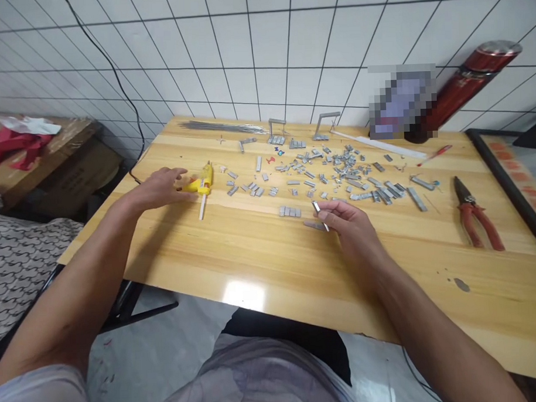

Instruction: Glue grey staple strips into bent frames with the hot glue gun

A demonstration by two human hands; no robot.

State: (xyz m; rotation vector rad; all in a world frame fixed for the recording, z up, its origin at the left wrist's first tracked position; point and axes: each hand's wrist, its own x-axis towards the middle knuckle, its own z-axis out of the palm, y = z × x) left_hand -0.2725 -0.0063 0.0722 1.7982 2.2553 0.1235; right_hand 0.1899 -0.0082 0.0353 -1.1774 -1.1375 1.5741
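Observation:
My left hand (pixel 164 187) is at the yellow glue gun (pixel 204 181), its fingers apart around the gun's handle end. The gun lies on the wooden table with a white glue stick (pixel 202 207) poking out toward me. Between thumb and fingers, my right hand (pixel 345 219) pinches a thin shiny metal strip (pixel 316 207). Just left of that hand lies a short row of small grey blocks (pixel 290 212) side by side. A flat grey piece (pixel 313 225) rests partly under the held strip. Many small grey metal pieces (pixel 346 163) are scattered beyond my hands.
Red-handled pliers (pixel 477 217) lie at the right, near a black-edged frame (pixel 504 181). Two small metal frames (pixel 277 132) stand at the back beside thin rods (pixel 224 127). A red flask (pixel 466 85) leans by the tiled wall. A black cable (pixel 122 83) hangs at left.

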